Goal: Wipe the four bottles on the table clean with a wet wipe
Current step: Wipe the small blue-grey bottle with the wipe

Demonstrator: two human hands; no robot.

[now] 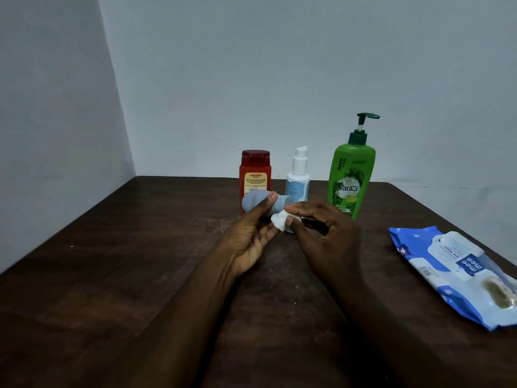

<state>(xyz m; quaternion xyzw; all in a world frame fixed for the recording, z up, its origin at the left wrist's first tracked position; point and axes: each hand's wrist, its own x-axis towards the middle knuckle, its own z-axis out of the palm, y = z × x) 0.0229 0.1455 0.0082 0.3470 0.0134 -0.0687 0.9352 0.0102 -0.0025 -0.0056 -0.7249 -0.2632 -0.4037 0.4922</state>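
**A:** What do we have, starting from the left?

**B:** Our left hand grips the small blue bottle, thumb over the top and fingers beneath. We hold it up off the table, just in front of the red bottle.

**A:** And the wipe?

**B:** The wet wipe is bunched against the blue bottle's lower right part. Our right hand pinches it between thumb and fingers.

**A:** How do we do this step well?

**B:** We judge that the left grip should be firm and should turn the bottle a little at a time. That way the wipe meets every side, including the patch under our thumb. A bunched wipe covers little, so spreading it flatter would probably clean faster.

**A:** Which way does the bottle lie?

**B:** Its long axis runs across us, nearly level. The rounded end points left and the flat end points right, toward the wipe. We cannot tell which end bears the cap.

**A:** And further right?

**B:** The white pump bottle and the green pump bottle stand upright at the back, in a row with the red one. The pack of wipes lies flat near the table's right edge, well apart from our hands.
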